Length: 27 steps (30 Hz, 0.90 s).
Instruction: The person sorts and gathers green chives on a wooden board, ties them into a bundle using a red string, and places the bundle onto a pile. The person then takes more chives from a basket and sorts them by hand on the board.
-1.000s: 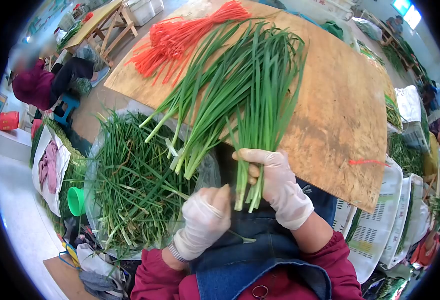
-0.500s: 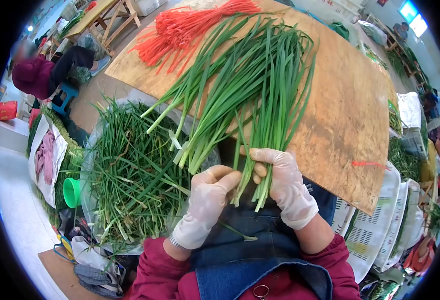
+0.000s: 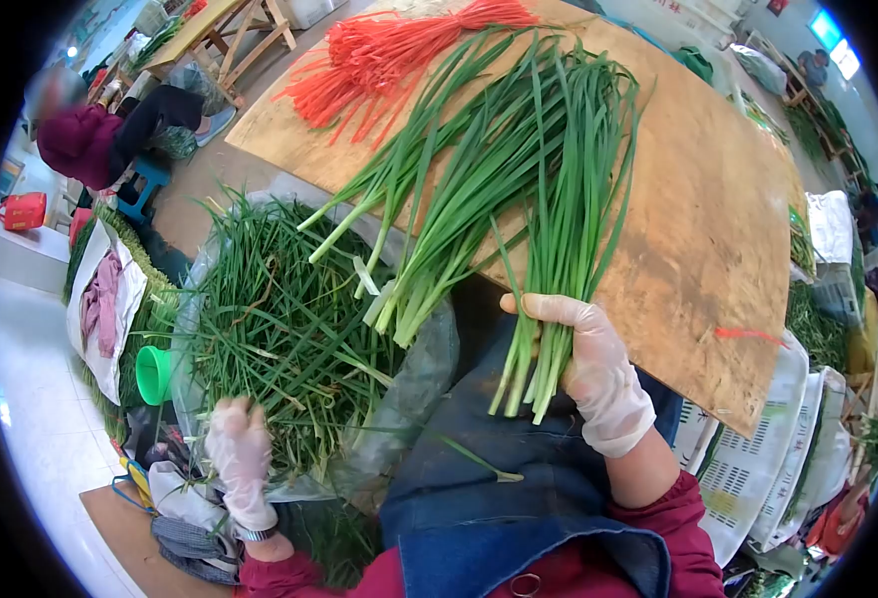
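Observation:
My right hand (image 3: 598,364), in a thin whitish glove, is wrapped round the lower stalks of a bunch of long green leaves (image 3: 581,199) at the board's front edge. The leafy ends rest on the wooden board (image 3: 703,239). More green stalks (image 3: 479,189) lie just left of that bunch. My left hand (image 3: 240,453), gloved too, is over the lower left of a plastic-lined heap of loose greens (image 3: 290,329); its fingers are smeared by motion. One loose stalk (image 3: 474,458) lies on my blue apron (image 3: 439,508).
Red ties (image 3: 389,60) lie on the board's far left, and a red strip (image 3: 748,335) near its right corner. A green cup (image 3: 153,375) is beside the heap. White crates (image 3: 758,458) stand at right. A seated person (image 3: 80,145) is at upper left.
My left hand has gone from the stalk ends beside my right hand down and left to the heap. My right hand keeps its hold on the bunch. The camera view has shifted slightly.

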Available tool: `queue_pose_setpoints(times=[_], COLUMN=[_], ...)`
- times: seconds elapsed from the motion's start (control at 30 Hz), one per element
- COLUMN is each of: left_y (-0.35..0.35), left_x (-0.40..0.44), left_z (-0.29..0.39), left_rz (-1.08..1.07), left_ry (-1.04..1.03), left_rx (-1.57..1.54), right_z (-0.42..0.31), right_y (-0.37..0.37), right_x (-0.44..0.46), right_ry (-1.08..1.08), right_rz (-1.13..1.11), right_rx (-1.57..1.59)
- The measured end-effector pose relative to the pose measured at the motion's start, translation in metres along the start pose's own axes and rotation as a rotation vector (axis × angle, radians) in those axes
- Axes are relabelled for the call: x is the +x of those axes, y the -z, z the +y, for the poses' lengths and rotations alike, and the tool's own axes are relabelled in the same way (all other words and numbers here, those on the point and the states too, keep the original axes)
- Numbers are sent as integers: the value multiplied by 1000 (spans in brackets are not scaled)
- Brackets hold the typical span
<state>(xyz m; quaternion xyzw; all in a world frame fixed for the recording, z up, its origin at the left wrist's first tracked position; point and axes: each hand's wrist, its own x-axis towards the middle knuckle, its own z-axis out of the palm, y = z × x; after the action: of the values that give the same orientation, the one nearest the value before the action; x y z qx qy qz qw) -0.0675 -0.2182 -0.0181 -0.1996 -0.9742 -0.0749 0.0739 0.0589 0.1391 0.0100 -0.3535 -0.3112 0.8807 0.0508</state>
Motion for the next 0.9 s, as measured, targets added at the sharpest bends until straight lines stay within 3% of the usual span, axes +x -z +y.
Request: queue_pose_setpoints(times=[0.1, 0.17, 0.3, 0.33, 0.43, 0.47, 0.57, 0.6, 0.7, 0.77, 0.83, 0.9], left_y=[14, 8, -4, -18, -17, 2, 20, 19, 8, 15, 22, 36], left_x=[31, 45, 79, 86, 96, 101, 112, 112, 106, 98, 84, 71], left_z=[89, 127, 174, 171, 168, 169, 155, 154, 156, 158, 169, 178], left_rz=[42, 82, 163, 215, -23, -252, -511, -540, -515, -466, -333, -338], left_ry=[-140, -211, -453, -497, -127, 86, 237, 282, 284, 255, 252, 235], left_rx=[-523, -638, -290, -324, -960, -1200, -1510, -1559, -1448, -1371, -1333, -1340], right_z=[-5, -5, -17, -20, -50, -62, -85, -87, -76, -61, -40, -20], right_y=[-11, -12, -11, -9, -17, -20, -22, -21, -23, -18, -8, -4], right_x=[-7, -7, -12, -12, -47, -64, -97, -101, -88, -63, -39, -23], right_ry=[-11, -20, -121, -130, 121, 187, 360, 418, 510, 418, 233, 114], right_rz=[12, -27, -102, -111, -173, -230, -394, -444, -184, -16, -17, -26], right_rx=[50, 101, 96, 163, 239, 268, 294, 293, 263, 100, 70, 117])
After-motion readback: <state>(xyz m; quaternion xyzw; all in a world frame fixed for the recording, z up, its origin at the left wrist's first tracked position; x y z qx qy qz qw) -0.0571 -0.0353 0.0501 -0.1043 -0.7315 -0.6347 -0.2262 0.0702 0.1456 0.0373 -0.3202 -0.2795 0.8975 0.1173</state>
